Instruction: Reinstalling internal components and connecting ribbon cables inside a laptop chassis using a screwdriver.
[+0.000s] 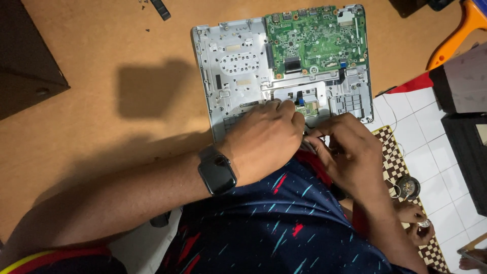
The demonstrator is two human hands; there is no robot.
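An opened silver laptop base (228, 66) lies on a wooden table, with a green circuit board (314, 38) set in its far right half. My left hand (264, 139), a black watch (217, 170) on its wrist, rests curled on the near edge of the base, fingertips by the touchpad bracket (299, 96). My right hand (350, 149) is next to it at the same edge, fingers bent and pinched together; what they pinch is hidden. Both hands nearly touch each other.
The wooden table (101, 101) ends at the right, over a white tiled floor (431, 147). A dark box (25, 66) sits far left, an orange tool handle (456, 35) far right, a small black part (161, 8) at the far edge. Dark boxes (464, 101) stand on the floor.
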